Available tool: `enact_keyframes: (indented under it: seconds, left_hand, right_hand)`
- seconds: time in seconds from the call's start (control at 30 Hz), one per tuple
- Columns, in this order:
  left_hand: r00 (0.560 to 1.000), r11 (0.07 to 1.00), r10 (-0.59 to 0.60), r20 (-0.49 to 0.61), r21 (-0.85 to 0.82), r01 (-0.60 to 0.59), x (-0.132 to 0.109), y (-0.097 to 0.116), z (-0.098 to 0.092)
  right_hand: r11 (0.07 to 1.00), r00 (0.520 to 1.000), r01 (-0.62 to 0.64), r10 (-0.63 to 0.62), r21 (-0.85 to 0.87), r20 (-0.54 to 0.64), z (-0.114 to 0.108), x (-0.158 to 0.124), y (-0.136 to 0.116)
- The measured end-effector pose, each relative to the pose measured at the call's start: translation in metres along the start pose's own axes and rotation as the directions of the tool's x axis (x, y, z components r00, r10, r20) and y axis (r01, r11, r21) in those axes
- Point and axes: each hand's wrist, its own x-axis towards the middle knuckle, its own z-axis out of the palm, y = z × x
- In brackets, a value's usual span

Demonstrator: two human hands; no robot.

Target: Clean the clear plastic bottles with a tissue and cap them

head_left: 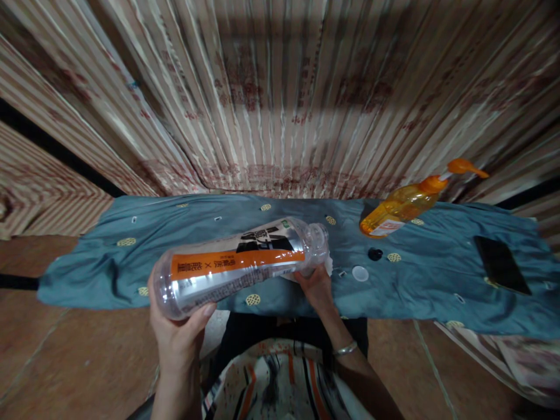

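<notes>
My left hand (181,326) is wrapped round the base of a large clear plastic bottle (240,262) with a silver and orange label. The bottle lies tilted over the table, its uncapped-looking mouth toward the right and slightly up. Below the bottle's neck is my right hand (317,286), a bracelet on its wrist. Its fingers are curled and partly hidden by the bottle. Something white and ragged-edged (329,267) shows beside those fingers; what it is I cannot make out.
A white round disc (360,273) and a small black cap-like piece (375,254) lie right of my right hand. Behind them an amber pump bottle (400,207) leans to the right. A dark phone-like slab (502,264) rests on the blue-green cloth (96,256). A striped curtain (280,105) hangs behind.
</notes>
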Motion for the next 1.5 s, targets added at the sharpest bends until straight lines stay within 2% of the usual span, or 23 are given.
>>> enact_keyframes:
  seconds: [0.1,0.17,0.43,0.67,1.07,1.5]
  left_hand:
    - [0.997,0.991,-0.068,-0.034,-0.12,0.064,0.001,0.002,0.002]
    - [0.996,0.988,-0.084,-0.043,-0.136,0.078,0.002,0.003,0.003]
    - [0.996,0.993,-0.076,-0.042,-0.09,0.072,0.002,0.003,0.004]
    - [0.996,0.992,-0.076,-0.04,-0.105,0.071,0.002,0.003,0.0]
    - [0.998,0.992,-0.055,-0.044,-0.118,0.05,0.003,0.002,0.003]
    - [0.995,0.989,-0.085,-0.044,-0.125,0.079,0.002,0.005,0.002]
  right_hand:
    - [1.0,1.0,0.007,-0.007,0.006,-0.009,0.0,0.0,0.0]
    - [1.0,1.0,0.001,-0.001,0.0,-0.015,0.001,0.0,-0.001]
    - [0.999,0.999,0.046,-0.046,-0.023,-0.014,0.001,0.0,0.002]
    - [1.0,1.0,-0.006,0.006,-0.012,-0.007,0.001,0.0,0.0]
    - [1.0,1.0,0.008,-0.008,-0.008,-0.005,-0.001,0.001,-0.002]
    - [1.0,1.0,0.002,-0.002,0.02,-0.003,-0.002,0.0,-0.009]
